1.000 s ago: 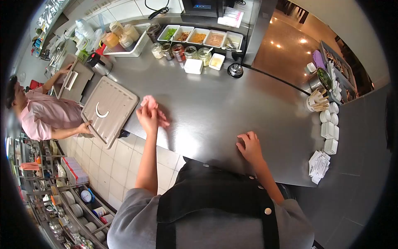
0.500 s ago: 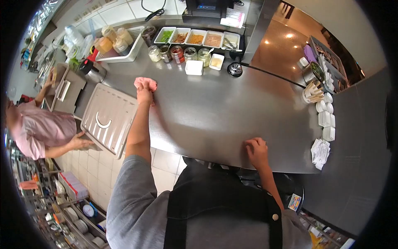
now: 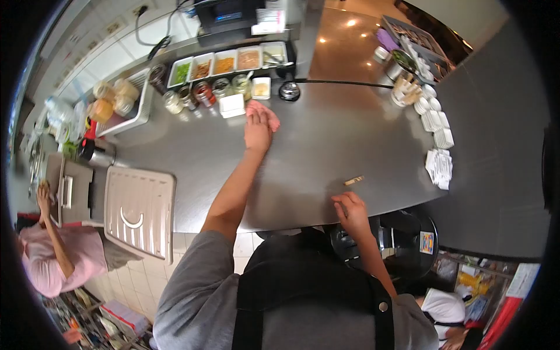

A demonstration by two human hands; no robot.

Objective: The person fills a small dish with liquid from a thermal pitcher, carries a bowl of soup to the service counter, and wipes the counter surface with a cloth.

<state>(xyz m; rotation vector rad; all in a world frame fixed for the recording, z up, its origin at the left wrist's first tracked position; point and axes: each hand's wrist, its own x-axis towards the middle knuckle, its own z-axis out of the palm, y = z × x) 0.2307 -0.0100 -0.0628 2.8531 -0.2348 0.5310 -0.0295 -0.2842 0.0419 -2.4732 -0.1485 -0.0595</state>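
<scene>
My left hand presses a pink cloth onto the steel counter, its fingers closed over it. The cloth lies just in front of a white square dish and a small white tub. Near the counter's front edge, my right hand has loosely bent fingers that are apart, with nothing seen in them. A small tan strip-like piece lies on the counter just beyond its fingertips; I cannot make out its kind.
Behind the cloth stand several jars, topping trays and a call bell. A large beige lid rests at the left edge, near a co-worker in pink. Right: a stick cup, stacked white dishes, paper packets.
My left hand has moved right across the counter with the cloth. My right hand has drawn back slightly, and the small tan piece now shows. The view has turned; another person appears at lower right.
</scene>
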